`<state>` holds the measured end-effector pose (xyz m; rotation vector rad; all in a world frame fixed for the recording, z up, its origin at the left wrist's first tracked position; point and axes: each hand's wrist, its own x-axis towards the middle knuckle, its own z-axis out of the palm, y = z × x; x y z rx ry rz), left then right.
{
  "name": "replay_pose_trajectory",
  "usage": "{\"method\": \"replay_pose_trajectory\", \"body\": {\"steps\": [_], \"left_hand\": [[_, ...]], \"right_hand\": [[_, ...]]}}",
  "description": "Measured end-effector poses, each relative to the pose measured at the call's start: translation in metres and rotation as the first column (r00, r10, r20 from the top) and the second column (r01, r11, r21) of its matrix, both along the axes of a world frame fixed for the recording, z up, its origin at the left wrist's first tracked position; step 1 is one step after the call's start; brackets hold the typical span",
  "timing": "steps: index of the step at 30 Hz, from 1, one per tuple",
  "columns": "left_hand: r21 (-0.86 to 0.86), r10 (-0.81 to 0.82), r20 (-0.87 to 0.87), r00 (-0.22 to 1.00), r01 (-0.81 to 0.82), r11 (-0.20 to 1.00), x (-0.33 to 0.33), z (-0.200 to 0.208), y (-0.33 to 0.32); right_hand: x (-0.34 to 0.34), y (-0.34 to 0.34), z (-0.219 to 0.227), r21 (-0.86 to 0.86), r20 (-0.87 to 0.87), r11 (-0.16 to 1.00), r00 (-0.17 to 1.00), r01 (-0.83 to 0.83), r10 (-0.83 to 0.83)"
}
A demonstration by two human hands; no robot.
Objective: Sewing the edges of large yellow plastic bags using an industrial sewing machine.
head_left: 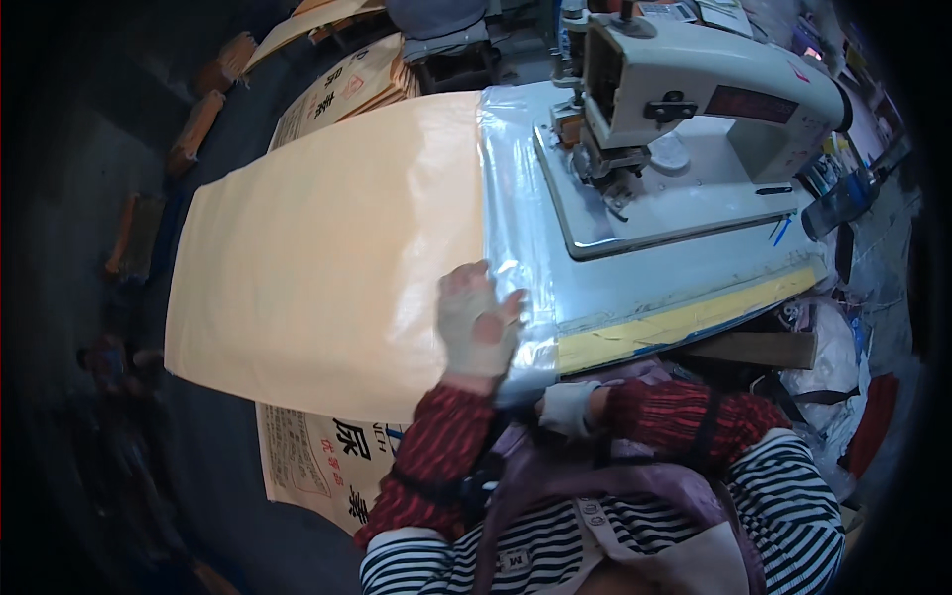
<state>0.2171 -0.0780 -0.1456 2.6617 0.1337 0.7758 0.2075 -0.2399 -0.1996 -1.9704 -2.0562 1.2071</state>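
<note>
A large cream sack lies flat, with a clear plastic liner sticking out of its right-hand end onto the pale blue worktable. My left hand, in a pale fingerless glove, rests on the sack beside the liner, fingers and thumb apart. By the table's front edge, near the liner's lower corner, my right hand wears a similar glove. Its fingers look curled in, and what they hold, if anything, is hidden. To the right of the liner stands a white industrial sewing machine.
Printed sacks are stacked beyond the cream one, and another printed sack shows below it. Yellow tape runs along the table's front edge. A dark bottle-shaped thing is right of the machine. A padded stool stands behind.
</note>
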Motion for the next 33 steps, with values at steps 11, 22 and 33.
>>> {"method": "replay_pose_trajectory", "body": {"steps": [11,22,33], "left_hand": [[-0.476,-0.013,-0.16,0.987,-0.066,0.877,0.039,-0.054,0.008],[-0.972,0.438,-0.232,0.869,-0.215,-0.089,0.047,-0.008,0.082],[-0.394,0.124,-0.229,0.965,-0.209,0.895,-0.124,0.134,0.003]], "right_hand": [[0.116,0.019,0.0,-0.169,-0.708,0.06,-0.079,0.984,-0.702],[0.061,0.05,-0.003,0.734,-0.128,0.249,0.49,0.631,-0.862],[-0.038,0.059,0.085,0.436,-0.25,0.879,0.964,0.193,-0.088]]}}
